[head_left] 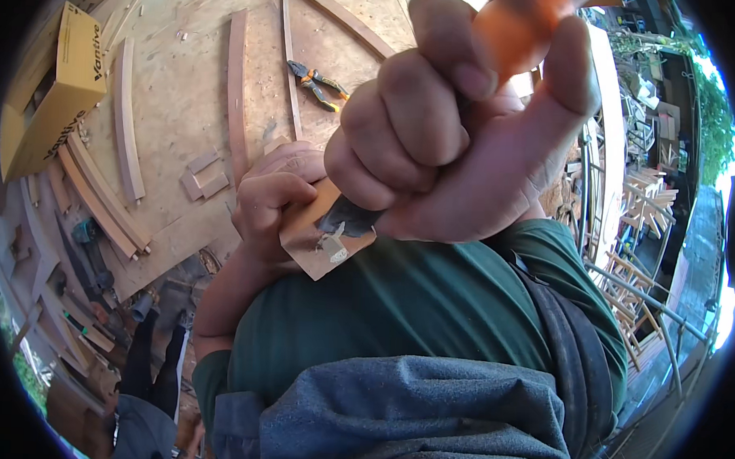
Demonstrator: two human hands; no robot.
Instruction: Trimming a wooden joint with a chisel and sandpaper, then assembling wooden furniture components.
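Note:
A light-brown flat wooden piece (308,258) is held close in front of my green shirt. The fingers of my left hand (276,190) are curled around its far left side. My right hand (459,144) is close to the camera, closed in a fist around an orange-handled tool. Its blurred orange end (516,32) shows at the thumb and forefinger. Below the fist, a dark flat blade (350,217) rests over the wooden piece; whether fist and blade are one tool is partly hidden. A pale torn patch (332,247) sits by the blade's tip.
Pliers with black and orange handles (316,84) lie on the plywood table (191,69), among curved wooden strips (236,87) and small blocks (203,177). A cardboard box (60,93) stands at the left. Another person (147,400) is at the lower left; stacked wooden frames (639,223) are at the right.

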